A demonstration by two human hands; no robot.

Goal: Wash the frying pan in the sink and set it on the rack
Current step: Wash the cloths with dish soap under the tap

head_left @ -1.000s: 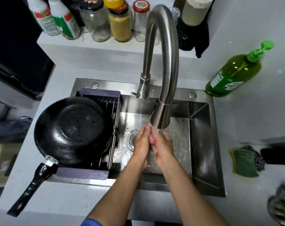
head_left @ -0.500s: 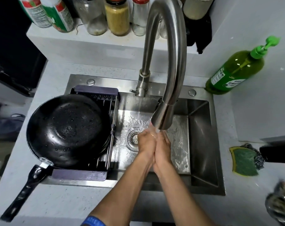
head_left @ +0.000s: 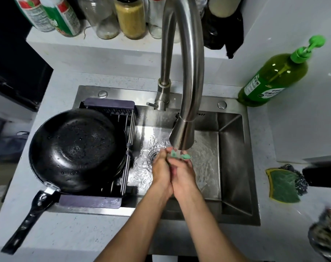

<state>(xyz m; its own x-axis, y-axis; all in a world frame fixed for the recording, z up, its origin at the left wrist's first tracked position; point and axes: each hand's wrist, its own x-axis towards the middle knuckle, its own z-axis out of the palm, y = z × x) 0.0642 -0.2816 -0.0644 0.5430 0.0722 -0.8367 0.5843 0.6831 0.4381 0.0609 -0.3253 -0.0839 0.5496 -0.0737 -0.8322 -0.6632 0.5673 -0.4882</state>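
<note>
Frying pan point(head_left: 75, 148) lies wet on the rack point(head_left: 109, 106) over the sink point(head_left: 234, 163), so the task seems done; left hand point(head_left: 161, 167) and right hand point(head_left: 183, 173) together grip something small and green point(head_left: 179, 155) under the running faucet point(head_left: 181, 72).

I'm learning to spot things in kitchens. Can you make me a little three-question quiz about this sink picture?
1. True or false: the frying pan sits on the rack.
2. What colour is the soap bottle: A red, B green, C blue?
3. Which things are under the running faucet?

Key: 1 true. 2 B. 3 The left hand and right hand, pressed together around a small green thing.
</note>
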